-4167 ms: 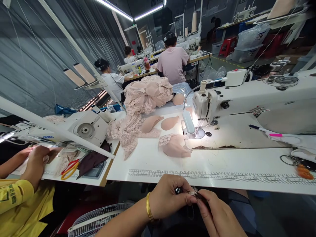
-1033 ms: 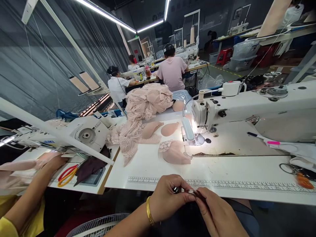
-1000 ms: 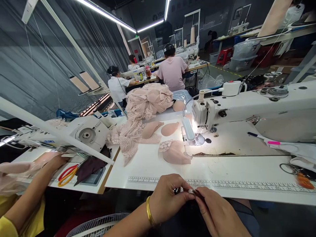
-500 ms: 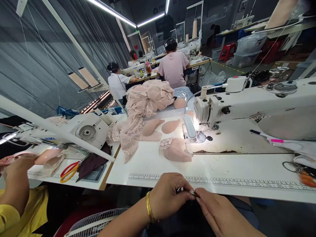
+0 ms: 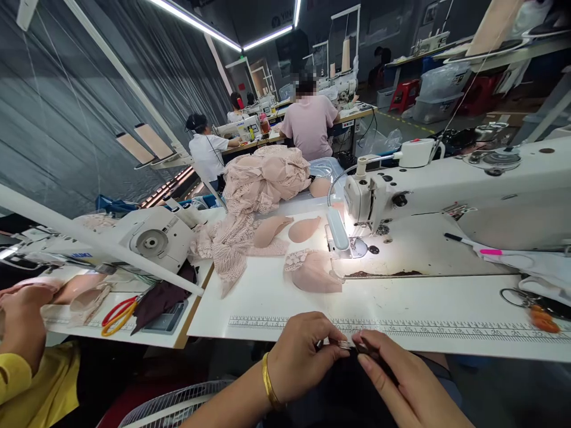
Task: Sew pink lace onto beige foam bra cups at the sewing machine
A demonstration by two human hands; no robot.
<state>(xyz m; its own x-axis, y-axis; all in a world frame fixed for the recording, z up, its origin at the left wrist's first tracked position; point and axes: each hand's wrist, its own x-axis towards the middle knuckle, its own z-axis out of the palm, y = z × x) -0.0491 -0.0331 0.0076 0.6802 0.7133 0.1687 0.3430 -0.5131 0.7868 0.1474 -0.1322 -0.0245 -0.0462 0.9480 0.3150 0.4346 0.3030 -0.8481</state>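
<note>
My left hand (image 5: 303, 351), with a gold bangle at the wrist, pinches a small silver metal part (image 5: 342, 344) between thumb and forefinger. It could be a bobbin case, but it is too small to tell. Close beside it, my right hand (image 5: 397, 368) has its fingertips pinched together around something small and dark that I cannot make out. Both hands are in front of the table's near edge, below the printed ruler (image 5: 285, 324). Beyond them, a beige bra cup with lace (image 5: 314, 272) lies beside the sewing machine (image 5: 419, 190), whose lamp is lit.
Two beige cups (image 5: 304, 229) and a heap of beige lace pieces (image 5: 267, 175) lie farther back. At right are a white cloth with a pen (image 5: 491, 252) and a key ring (image 5: 517, 298). To the left, a yellow-sleeved co-worker (image 5: 27, 368) works near red-and-yellow scissors (image 5: 119, 316).
My right fingertips have drawn slightly away from the metal part in my left hand, leaving a small gap. The whole view has shifted a little. The co-worker's hands at left have moved left.
</note>
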